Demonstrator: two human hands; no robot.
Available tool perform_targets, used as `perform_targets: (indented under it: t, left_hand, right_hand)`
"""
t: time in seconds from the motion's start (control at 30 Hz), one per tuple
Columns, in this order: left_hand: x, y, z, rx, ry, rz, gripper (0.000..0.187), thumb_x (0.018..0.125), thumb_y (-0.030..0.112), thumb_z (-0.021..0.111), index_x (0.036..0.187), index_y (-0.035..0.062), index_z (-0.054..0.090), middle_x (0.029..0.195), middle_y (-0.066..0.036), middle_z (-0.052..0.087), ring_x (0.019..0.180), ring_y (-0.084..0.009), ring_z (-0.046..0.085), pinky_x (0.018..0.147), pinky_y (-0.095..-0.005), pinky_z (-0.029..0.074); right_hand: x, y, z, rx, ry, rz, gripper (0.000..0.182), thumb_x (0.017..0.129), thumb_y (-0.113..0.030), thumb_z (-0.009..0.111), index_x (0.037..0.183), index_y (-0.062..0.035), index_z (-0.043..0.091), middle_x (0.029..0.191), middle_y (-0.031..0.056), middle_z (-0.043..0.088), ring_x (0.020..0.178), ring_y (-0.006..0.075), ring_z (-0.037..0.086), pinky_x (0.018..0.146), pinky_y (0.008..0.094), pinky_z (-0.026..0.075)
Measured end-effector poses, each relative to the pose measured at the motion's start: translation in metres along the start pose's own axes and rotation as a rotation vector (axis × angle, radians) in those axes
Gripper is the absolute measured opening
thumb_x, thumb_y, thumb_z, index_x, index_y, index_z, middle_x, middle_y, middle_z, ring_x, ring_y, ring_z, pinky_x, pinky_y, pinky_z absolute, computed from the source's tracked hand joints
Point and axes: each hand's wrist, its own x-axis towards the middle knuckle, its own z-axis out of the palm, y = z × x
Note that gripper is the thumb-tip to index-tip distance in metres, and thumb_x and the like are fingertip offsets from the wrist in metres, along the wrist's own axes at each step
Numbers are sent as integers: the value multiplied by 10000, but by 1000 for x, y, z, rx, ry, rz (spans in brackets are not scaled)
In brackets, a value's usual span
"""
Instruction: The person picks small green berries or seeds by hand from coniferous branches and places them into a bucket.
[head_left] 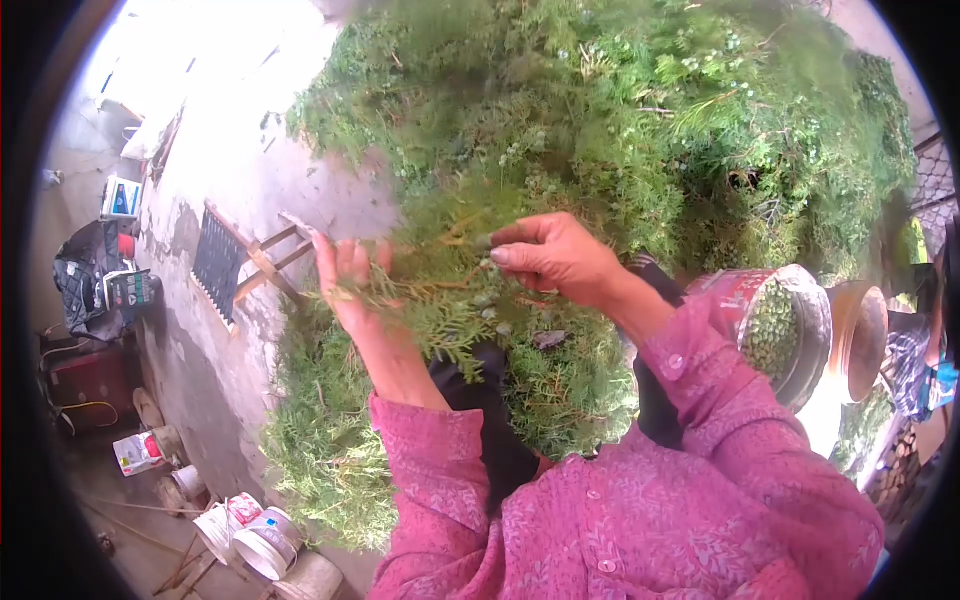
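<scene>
Evergreen sprig is held up before you in your left hand; your right hand is at it, thumb and forefinger nearly together, though whether they grip anything I cannot tell. Cut branches heap the floor around you, a red bucket by the heap's right edge.

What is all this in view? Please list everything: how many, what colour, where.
Leafy heap: uncountable branches, green, top to lower middle
Sprig: one, green, at both hands
Bucket: one, red, right
Small pieces: many, green, inside that bucket
Container: one, brownish, beyond bucket
Stool: one, dark seat, left
Pails: at least two, whitish, lower left
Other edge clutter: too small to tell
Shirt: one, pink, bottom
Trousers: one pair, dark, lower middle
Left hand: one, bare, middle
Right hand: one, bare, middle
</scene>
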Motion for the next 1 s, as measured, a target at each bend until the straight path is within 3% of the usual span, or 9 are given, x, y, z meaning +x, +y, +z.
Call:
perform_targets:
  t: [0.07, 0.23, 0.47, 0.53, 0.63, 0.77, 0.83, 0.97, 1.0]
  left_hand:
    - [17, -14, -34, -145, -329, -77, 283, 892, 264, 493, 671, 166, 347, 493, 72, 269, 403, -48, 267, 486, -253, 346]
    - [-46, 30, -53, -268, -430, -202, 462, 924, 306, 413, 516, 183, 233, 450, 55, 193, 413, -96, 179, 444, -265, 254]
    - [-113, 90, -98, -268, -642, -107, 471, 927, 343, 387, 514, 174, 236, 438, 46, 200, 408, -109, 219, 470, -258, 311]
    - [-141, 107, -104, -253, -528, -23, 480, 913, 388, 402, 508, 168, 264, 433, 35, 217, 417, -134, 280, 552, -291, 392]
    - [-161, 126, -122, -133, -545, 113, 485, 897, 425, 418, 510, 160, 296, 434, 23, 240, 440, -163, 331, 636, -352, 426]
    - [-178, 142, -143, -174, -634, 84, 485, 897, 430, 414, 515, 151, 310, 439, 20, 257, 443, -172, 326, 636, -365, 418]
    - [-197, 147, -145, -178, -671, 150, 474, 902, 405, 420, 518, 148, 313, 433, 18, 271, 415, -152, 294, 620, -341, 419]
    - [-207, 143, -149, -176, -766, 185, 461, 917, 331, 417, 506, 151, 314, 416, 18, 271, 412, -100, 305, 596, -322, 431]
    - [-195, 145, -153, -176, -771, 190, 461, 917, 331, 417, 506, 151, 314, 416, 18, 271, 412, -100, 305, 596, -322, 431]
  right_hand:
    - [-14, 8, 6, 95, 10, -38, 201, 765, -188, 673, 860, -25, 603, 667, -10, 571, 489, 41, 467, 397, 164, 331]
    - [-68, 22, 31, 307, -19, -18, 171, 775, -191, 668, 795, -44, 581, 651, 2, 556, 466, 42, 462, 369, 166, 318]
    - [-143, 18, 70, 557, -179, 118, 195, 779, -188, 658, 696, -60, 537, 594, 16, 520, 409, 63, 429, 340, 187, 288]
    - [-159, 26, 79, 413, -167, 115, 193, 769, -175, 660, 675, -61, 535, 561, 12, 499, 400, 69, 418, 335, 202, 279]
    - [-181, 32, 87, 306, -269, 134, 180, 742, -144, 655, 639, -72, 526, 531, 4, 484, 398, 70, 415, 334, 211, 272]
    - [-201, 36, 99, 165, -257, 49, 175, 745, -145, 640, 673, -29, 531, 522, 39, 480, 403, 91, 398, 347, 232, 280]
    - [-213, 34, 111, -330, 108, -314, 195, 696, -170, 662, 676, -3, 563, 543, 55, 519, 451, 142, 478, 416, 265, 381]
    - [-200, 28, 98, -741, 241, -506, 301, 599, -194, 643, 776, 47, 610, 569, 125, 562, 482, 178, 536, 489, 297, 450]
    - [-200, 24, 87, -932, 412, -679, 285, 594, -197, 636, 772, 25, 622, 596, 140, 571, 515, 182, 555, 523, 297, 463]
